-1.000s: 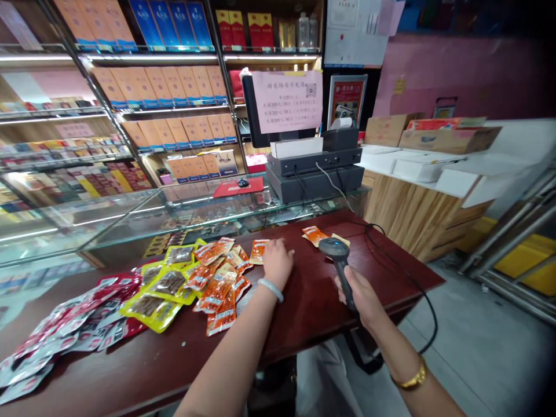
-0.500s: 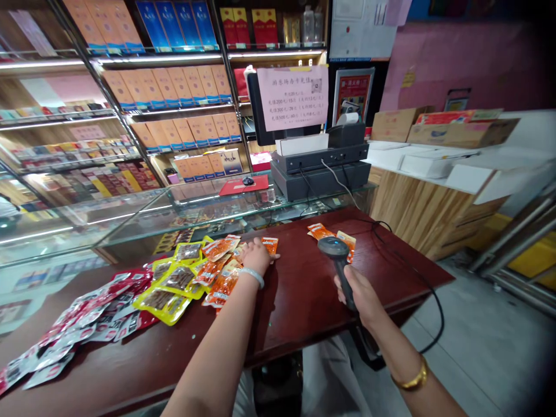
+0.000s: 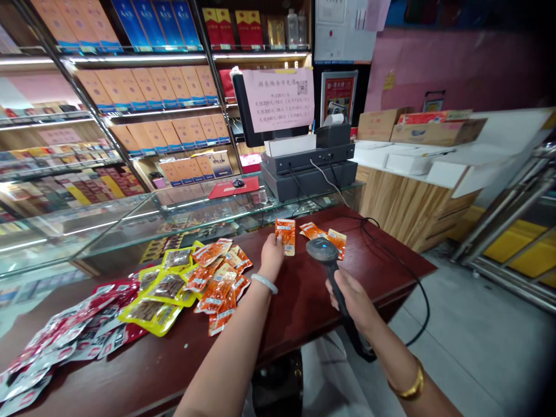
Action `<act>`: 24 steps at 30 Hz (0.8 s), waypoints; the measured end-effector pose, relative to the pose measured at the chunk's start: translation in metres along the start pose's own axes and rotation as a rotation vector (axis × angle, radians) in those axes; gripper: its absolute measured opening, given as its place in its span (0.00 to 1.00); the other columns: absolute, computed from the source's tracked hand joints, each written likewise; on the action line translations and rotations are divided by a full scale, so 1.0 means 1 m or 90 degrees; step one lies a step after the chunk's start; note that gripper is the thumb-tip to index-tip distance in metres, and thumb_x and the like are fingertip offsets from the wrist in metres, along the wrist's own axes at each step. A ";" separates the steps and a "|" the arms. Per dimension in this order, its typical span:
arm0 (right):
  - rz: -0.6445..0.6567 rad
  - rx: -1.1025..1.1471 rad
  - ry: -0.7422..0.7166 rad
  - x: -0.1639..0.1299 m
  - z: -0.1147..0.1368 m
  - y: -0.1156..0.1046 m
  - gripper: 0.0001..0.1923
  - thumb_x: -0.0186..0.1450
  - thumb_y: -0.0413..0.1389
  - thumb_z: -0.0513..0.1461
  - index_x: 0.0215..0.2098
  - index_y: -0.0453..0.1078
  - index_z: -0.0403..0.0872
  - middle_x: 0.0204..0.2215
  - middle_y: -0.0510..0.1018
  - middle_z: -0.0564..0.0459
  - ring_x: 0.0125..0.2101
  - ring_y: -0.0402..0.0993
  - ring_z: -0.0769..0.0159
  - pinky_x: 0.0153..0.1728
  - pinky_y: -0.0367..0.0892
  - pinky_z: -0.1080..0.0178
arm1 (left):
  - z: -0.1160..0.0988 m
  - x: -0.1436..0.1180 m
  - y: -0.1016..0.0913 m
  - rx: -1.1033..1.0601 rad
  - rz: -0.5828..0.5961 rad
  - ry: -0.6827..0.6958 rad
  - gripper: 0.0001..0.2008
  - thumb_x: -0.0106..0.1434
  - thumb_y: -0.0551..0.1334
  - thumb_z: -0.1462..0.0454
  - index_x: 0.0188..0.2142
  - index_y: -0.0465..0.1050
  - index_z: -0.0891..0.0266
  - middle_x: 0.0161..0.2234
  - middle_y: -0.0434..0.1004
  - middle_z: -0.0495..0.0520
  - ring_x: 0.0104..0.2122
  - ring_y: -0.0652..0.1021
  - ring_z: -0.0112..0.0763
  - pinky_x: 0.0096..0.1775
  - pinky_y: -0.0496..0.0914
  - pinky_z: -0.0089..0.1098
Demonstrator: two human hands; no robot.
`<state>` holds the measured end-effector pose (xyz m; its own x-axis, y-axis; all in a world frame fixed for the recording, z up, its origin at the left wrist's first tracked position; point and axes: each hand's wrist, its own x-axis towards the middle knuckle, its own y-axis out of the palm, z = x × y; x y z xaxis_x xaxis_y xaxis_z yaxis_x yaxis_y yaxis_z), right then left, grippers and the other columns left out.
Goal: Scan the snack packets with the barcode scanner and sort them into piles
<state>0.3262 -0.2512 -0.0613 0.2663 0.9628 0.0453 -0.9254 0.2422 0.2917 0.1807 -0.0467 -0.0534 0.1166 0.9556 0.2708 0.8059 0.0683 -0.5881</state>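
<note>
My left hand pinches an orange snack packet and holds it up over the table, left of the scanner. My right hand is wrapped round the handle of a black barcode scanner, whose head has a small blue light. Two more orange packets lie just behind the scanner head. Left of my left wrist is a loose pile of orange packets. Beside it lie yellow-edged clear packets with brown food inside, then a spread of red and silver packets.
The dark red table meets a glass display counter behind. On the counter stand a cash drawer and a monitor with a pink sign. The scanner's black cable loops off the table's right edge. Cardboard boxes sit far right.
My left hand has drawn one orange packet from the pile and moved it right, towards the scanner. The scanner stays in my right hand. The whole view has shifted slightly.
</note>
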 end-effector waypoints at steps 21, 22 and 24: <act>-0.067 -0.001 0.068 -0.012 0.000 -0.003 0.23 0.62 0.56 0.58 0.28 0.63 0.48 0.21 0.64 0.59 0.16 0.57 0.74 0.15 0.53 0.70 | -0.022 -0.024 0.033 -0.028 0.156 0.009 0.31 0.62 0.63 0.60 0.62 0.60 0.65 0.52 0.74 0.65 0.46 0.78 0.37 0.49 0.70 0.36; -0.063 -0.005 0.072 -0.012 0.000 -0.002 0.23 0.62 0.56 0.58 0.27 0.63 0.48 0.21 0.64 0.58 0.17 0.57 0.74 0.15 0.53 0.70 | -0.017 -0.023 0.017 0.035 0.134 0.038 0.30 0.62 0.63 0.59 0.61 0.63 0.65 0.54 0.73 0.65 0.51 0.75 0.39 0.53 0.68 0.36; -0.049 -0.010 0.075 -0.012 -0.001 0.000 0.23 0.62 0.56 0.58 0.27 0.62 0.48 0.21 0.64 0.59 0.16 0.57 0.74 0.15 0.52 0.69 | -0.006 -0.022 -0.019 0.169 0.118 0.071 0.26 0.63 0.62 0.57 0.58 0.67 0.64 0.55 0.72 0.64 0.55 0.72 0.41 0.57 0.63 0.37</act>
<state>0.3228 -0.2622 -0.0627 0.3043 0.9484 -0.0888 -0.9079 0.3170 0.2743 0.1662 -0.0708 -0.0431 0.3217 0.9223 0.2143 0.5881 -0.0172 -0.8086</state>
